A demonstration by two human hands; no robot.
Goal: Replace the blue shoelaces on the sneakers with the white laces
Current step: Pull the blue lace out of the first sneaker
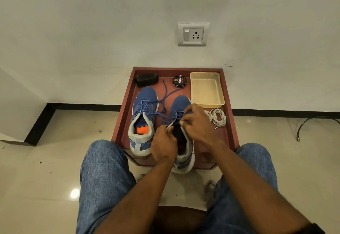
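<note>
Blue lace [161, 116] | both our hands [162, 145] [197, 123] pinch it on right shoe [184, 152] | white laces [218, 117] lie nearer right hand

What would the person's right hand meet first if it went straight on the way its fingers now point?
The right hand points left across the right sneaker, so probably the left sneaker, crossing blue laces; depth is unclear.

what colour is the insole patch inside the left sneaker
Bright orange, on the insole patch inside the left sneaker; head view shows it best.
</note>
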